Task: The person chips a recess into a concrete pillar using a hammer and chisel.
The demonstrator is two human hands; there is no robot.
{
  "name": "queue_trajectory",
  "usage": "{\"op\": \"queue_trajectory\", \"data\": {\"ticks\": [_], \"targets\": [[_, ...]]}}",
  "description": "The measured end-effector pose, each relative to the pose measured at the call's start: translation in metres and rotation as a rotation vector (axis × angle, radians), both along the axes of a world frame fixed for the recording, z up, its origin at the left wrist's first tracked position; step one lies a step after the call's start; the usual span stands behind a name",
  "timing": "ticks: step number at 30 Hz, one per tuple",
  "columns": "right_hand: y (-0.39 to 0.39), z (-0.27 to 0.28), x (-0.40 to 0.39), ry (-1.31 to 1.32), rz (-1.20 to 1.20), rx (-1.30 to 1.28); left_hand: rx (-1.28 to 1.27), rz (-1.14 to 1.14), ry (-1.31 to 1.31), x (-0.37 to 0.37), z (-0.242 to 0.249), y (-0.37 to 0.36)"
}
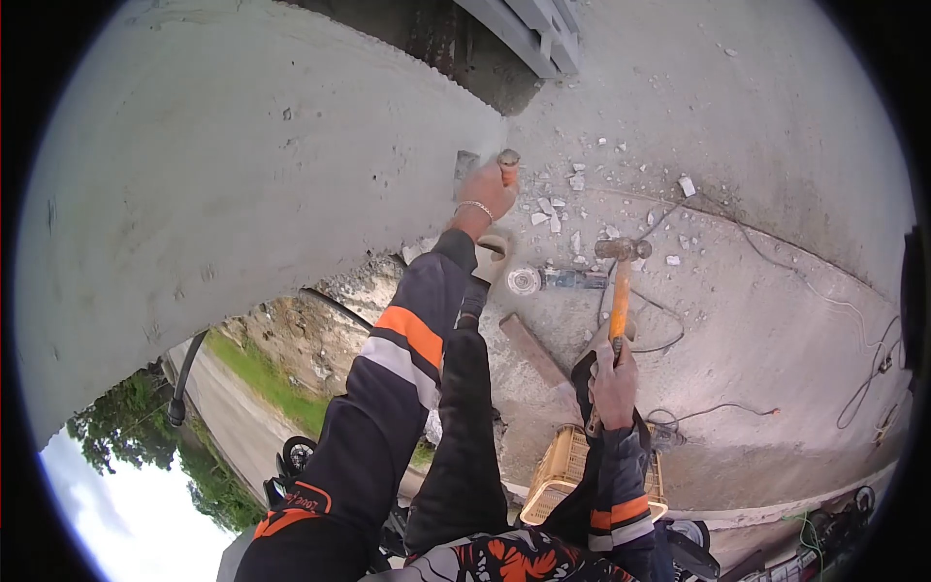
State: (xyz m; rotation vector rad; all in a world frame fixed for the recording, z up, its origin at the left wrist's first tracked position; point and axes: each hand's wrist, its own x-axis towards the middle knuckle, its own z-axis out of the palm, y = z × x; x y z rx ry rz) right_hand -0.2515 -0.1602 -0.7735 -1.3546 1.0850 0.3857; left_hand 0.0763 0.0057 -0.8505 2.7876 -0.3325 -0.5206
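My left hand point(488, 191) is raised and closed around a chisel point(506, 166) with an orange grip. Its flat metal blade point(466, 163) rests against the edge of a grey concrete wall point(252, 165). My right hand point(614, 384) is lower and to the right, gripping the orange handle of a hammer point(620, 291). The steel hammer head point(623, 249) points up and is well apart from the chisel. Both arms wear dark sleeves with orange and grey bands, and a bracelet is on the left wrist.
Broken concrete chips point(580, 199) litter the concrete floor point(776, 145). An angle grinder point(555, 279), a wooden plank point(533, 351), a yellow wicker basket point(561, 475) and loose cables point(824, 296) lie there too. A road and greenery point(242, 388) show at lower left.
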Motion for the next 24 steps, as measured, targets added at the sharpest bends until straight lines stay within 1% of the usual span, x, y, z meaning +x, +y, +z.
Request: {"op": "queue_trajectory", "data": {"ticks": [1, 3, 4, 5, 6, 8, 9, 12, 14, 15, 17, 20, 21, 23, 24], "targets": [[0.006, -0.014, -0.013, -0.005, 0.003, -0.016, 0.013, 0.004, -0.017, 0.021, 0.004, 0.004], [0.015, -0.016, -0.026, -0.011, 0.025, -0.033, 0.047, -0.014, -0.018, 0.044, 0.001, 0.017], [0.017, -0.009, -0.018, -0.018, 0.042, -0.037, 0.066, -0.037, -0.007, 0.051, -0.003, 0.025], [0.018, -0.005, -0.011, -0.026, 0.062, -0.040, 0.086, -0.058, 0.003, 0.052, -0.009, 0.031], [0.024, -0.014, -0.010, -0.061, 0.071, -0.098, 0.148, -0.078, 0.016, 0.049, -0.008, 0.028], [0.024, -0.006, 0.009, -0.181, 0.117, -0.188, 0.270, -0.115, 0.041, 0.041, -0.007, 0.026], [0.023, 0.001, 0.021, -0.241, 0.146, -0.234, 0.223, -0.070, 0.063, 0.038, -0.009, 0.030], [0.020, 0.012, 0.059, -0.268, 0.156, -0.197, 0.068, 0.053, 0.103, 0.035, -0.021, 0.042], [0.009, 0.041, 0.093, -0.313, 0.181, -0.176, -0.040, 0.135, 0.107, 0.026, -0.025, 0.048], [0.004, 0.054, 0.109, -0.335, 0.197, -0.165, -0.014, 0.115, 0.082, 0.025, -0.023, 0.046], [0.002, 0.063, 0.134, -0.434, 0.148, -0.183, 0.034, 0.081, 0.031, 0.022, -0.020, 0.040], [-0.002, 0.080, 0.162, -0.516, 0.110, -0.209, 0.122, 0.090, 0.071, 0.033, -0.025, 0.039], [-0.004, 0.088, 0.171, -0.534, 0.104, -0.217, 0.116, 0.135, 0.144, 0.032, -0.023, 0.036], [-0.006, 0.122, 0.192, -0.660, -0.008, -0.245, 0.111, 0.226, 0.291, 0.030, 0.004, 0.023], [-0.002, 0.131, 0.200, -0.722, -0.062, -0.255, 0.075, 0.166, 0.234, 0.032, -0.006, 0.030]]}}
